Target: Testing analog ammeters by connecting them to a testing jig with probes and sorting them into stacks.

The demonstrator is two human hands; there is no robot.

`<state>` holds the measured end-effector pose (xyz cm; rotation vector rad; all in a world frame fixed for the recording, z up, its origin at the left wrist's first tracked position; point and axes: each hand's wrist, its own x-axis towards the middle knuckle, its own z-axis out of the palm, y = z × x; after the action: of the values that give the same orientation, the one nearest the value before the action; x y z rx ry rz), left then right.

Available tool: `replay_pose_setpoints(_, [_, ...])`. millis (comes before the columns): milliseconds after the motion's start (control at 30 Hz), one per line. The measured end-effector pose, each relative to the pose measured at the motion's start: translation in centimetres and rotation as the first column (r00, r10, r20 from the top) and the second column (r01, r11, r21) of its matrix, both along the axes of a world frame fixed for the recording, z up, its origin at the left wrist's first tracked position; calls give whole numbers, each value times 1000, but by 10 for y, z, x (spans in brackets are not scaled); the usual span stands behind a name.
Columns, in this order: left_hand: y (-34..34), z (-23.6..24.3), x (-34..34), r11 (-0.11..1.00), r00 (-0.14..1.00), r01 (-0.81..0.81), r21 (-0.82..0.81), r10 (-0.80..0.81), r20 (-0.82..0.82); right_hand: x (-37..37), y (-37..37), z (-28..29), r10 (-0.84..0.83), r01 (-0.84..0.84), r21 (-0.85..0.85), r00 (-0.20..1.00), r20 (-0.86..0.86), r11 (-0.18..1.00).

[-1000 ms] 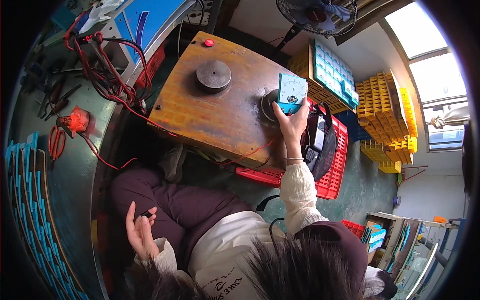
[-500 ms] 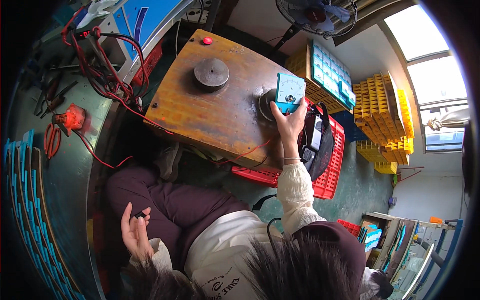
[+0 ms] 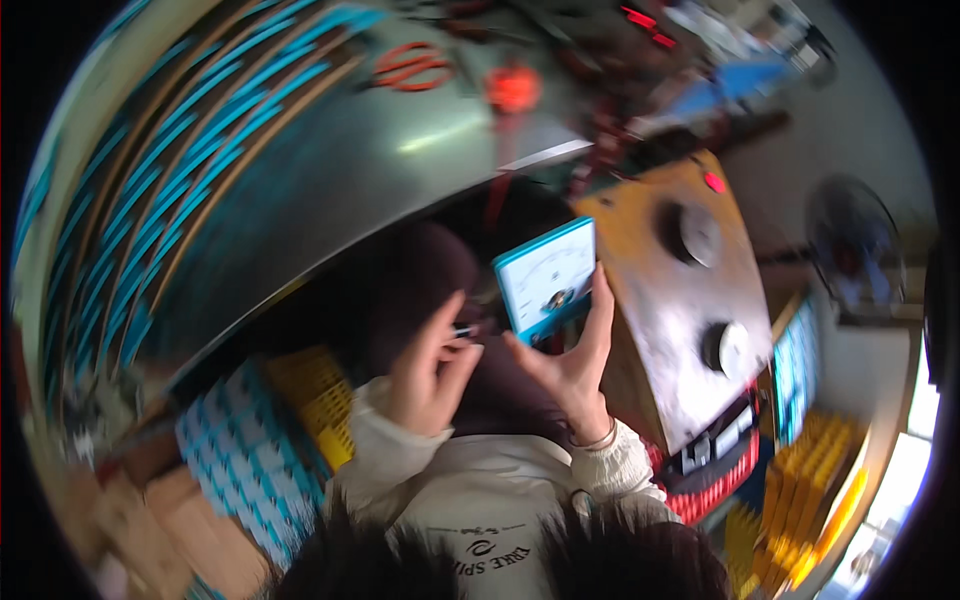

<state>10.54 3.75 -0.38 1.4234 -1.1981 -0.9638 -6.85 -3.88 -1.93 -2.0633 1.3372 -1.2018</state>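
Observation:
My right hand [image 3: 578,372] grips a panel meter [image 3: 545,265] with a teal frame and a white dial, its thumb and fingers at the lower and right edges. The meter is tilted, dial upward, above my lap and just left of the wooden work table [image 3: 640,290]. A short gap to its left, my left hand [image 3: 428,365] pinches a small black piece [image 3: 462,331], blurred by motion, so its kind does not show. On the table stand two round metal discs: the farther disc [image 3: 697,236] and the nearer disc [image 3: 731,348].
A green metal bench [image 3: 330,210] runs along the left, with orange-handled scissors [image 3: 413,66], an orange-red object [image 3: 513,88] and rows of teal parts [image 3: 210,140] on it. Teal-and-white stacks [image 3: 250,450] and a yellow crate [image 3: 325,415] lie lower left. A fan [image 3: 850,235] stands far right.
The view has swung left toward the bench. My right hand has brought the meter off the metal disc on the table to above my lap, close to my left hand, which still pinches the black piece.

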Motion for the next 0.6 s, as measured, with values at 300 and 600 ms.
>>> replay_pose_setpoints(300, [92, 20, 134, 910, 760, -382, 161, 409, -505, 167, 58, 23, 470, -599, 392, 797, 380, 698])
replay_pose_setpoints(600, [110, -16, 156, 915, 835, -391, 100, 398, -381, 158, 88, -14, 291, -631, 588, 767, 572, 507])
